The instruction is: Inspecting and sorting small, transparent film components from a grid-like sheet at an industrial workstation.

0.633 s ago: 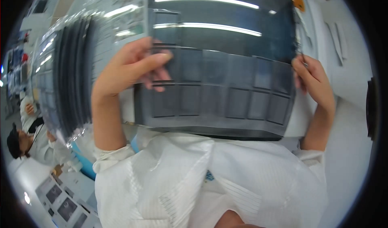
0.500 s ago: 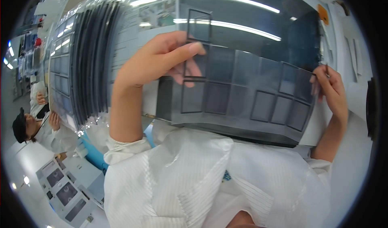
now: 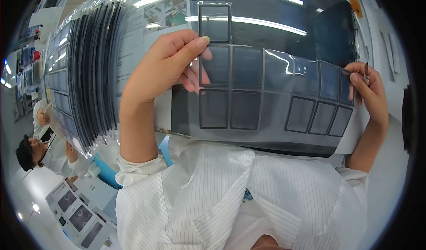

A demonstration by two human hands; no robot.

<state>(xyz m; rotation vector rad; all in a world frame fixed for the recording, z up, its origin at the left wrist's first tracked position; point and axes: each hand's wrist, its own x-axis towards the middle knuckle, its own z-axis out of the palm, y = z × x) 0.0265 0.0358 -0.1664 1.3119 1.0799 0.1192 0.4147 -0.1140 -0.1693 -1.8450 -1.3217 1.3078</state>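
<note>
A clear film sheet [image 3: 277, 79] with several dark-framed rectangles is held up in front of me, its middle sagging and glossy. My left hand [image 3: 175, 66] pinches its left edge between thumb and fingers; some fingers show through the film behind it. At the right end my right hand [image 3: 368, 88] grips the sheet's edge. A thin pointed blade [image 3: 366, 70] sticks up from between the right-hand fingers; its lower part is hidden. Below the film lies a dark glossy board [image 3: 275, 35] that reflects the ceiling lights.
Left of my arm stands a thick stack of dark-edged sheets [image 3: 91, 72] in clear plastic. Printed paper [image 3: 135, 50] lies beside it. An orange tag [image 3: 355, 6] is at the upper right. A co-worker in a black cap [image 3: 25, 152] is at the far left, near grey equipment [image 3: 80, 214].
The film sheet's right end and my right hand have moved slightly right, stretching the sheet wider. The blade now points up more visibly. My left hand has shifted slightly left and up.
</note>
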